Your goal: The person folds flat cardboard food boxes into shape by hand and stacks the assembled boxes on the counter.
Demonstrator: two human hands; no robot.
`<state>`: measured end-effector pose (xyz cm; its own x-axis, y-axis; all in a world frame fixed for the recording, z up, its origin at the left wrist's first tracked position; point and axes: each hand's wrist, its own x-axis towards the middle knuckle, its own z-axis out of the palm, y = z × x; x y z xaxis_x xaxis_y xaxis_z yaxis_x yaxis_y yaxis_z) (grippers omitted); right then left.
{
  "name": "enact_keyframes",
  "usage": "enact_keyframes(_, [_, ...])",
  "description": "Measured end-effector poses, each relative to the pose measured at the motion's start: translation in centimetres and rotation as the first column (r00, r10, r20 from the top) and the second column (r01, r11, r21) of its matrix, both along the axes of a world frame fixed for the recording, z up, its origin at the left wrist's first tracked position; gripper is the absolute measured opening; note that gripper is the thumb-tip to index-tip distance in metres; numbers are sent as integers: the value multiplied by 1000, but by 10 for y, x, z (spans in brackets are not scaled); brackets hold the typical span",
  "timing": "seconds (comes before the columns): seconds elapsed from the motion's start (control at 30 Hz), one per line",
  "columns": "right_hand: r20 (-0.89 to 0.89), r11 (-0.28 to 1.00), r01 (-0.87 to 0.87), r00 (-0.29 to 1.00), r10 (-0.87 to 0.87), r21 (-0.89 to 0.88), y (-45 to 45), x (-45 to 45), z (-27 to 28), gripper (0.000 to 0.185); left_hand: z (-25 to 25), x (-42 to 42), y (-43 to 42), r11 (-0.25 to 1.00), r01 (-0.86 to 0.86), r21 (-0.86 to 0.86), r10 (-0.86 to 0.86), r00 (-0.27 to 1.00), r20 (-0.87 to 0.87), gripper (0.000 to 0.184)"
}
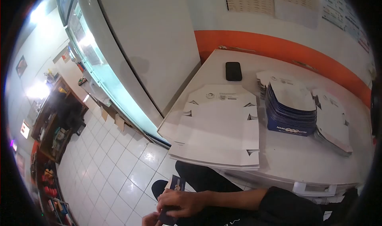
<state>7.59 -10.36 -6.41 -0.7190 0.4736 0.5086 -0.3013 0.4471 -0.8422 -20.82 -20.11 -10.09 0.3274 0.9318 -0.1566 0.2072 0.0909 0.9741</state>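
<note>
Low in the view, over my dark-clothed legs, a small dark blue printed carton (177, 183) is between my hands. Its round tan logo resembles the print on the stacked cartons. My right hand (181, 202) reaches in from the right and lies across the carton, fingers curled over it. At the bottom edge, my left hand (151, 219) pinches its lower end, partly cut off by the frame. Nearest on the white table is a stack of flat white box blanks (219, 124) with cut notches. Behind it to the right stands a pile of folded blue cartons (289, 120).
More white blanks (334, 120) lie right of the blue pile. A black phone (233, 71) rests near the back of the white table (274, 156). A drawer handle (314, 189) sticks out below the table edge. Left are a lit glass-door cabinet (93, 66) and tiled floor (115, 174).
</note>
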Motion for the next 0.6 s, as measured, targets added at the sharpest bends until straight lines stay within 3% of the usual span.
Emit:
enact_keyframes(0.1, [39,937,211,972,-230,278,-6,-10,2,29,-1,7,-4,968,-232,98,242,965,-104,36])
enact_keyframes(0.17, [-94,835,424,903,-419,352,-4,-19,-2,33,33,32,-4,914,-398,78,403,912,-79,43])
enact_keyframes(0.23, [-208,731,556,830,-518,395,-2,-24,3,33,49,43,-7,905,-390,170,408,909,-86,50])
enact_keyframes(0.27, [-115,771,479,870,-478,419,-3,-27,-2,25,59,47,-7,903,-384,191,407,907,-104,51])
enact_keyframes(0.33, [-135,819,366,930,-343,441,0,-31,-8,23,68,46,-9,927,-342,153,366,916,-164,51])
enact_keyframes(0.43, [-184,846,325,945,-271,422,-3,-32,-2,23,75,53,-10,906,-393,155,398,917,-4,50])
enact_keyframes(0.53, [-279,812,402,910,-306,423,-13,-39,5,19,95,42,-13,894,-81,440,275,875,-398,52])
enact_keyframes(0.57, [-218,810,332,942,-256,483,-17,-37,11,23,104,39,-15,867,46,496,254,815,-520,53])
enact_keyframes(0.6, [-151,804,258,966,-209,535,-19,-29,22,28,112,41,-21,862,-9,507,329,770,-546,55])
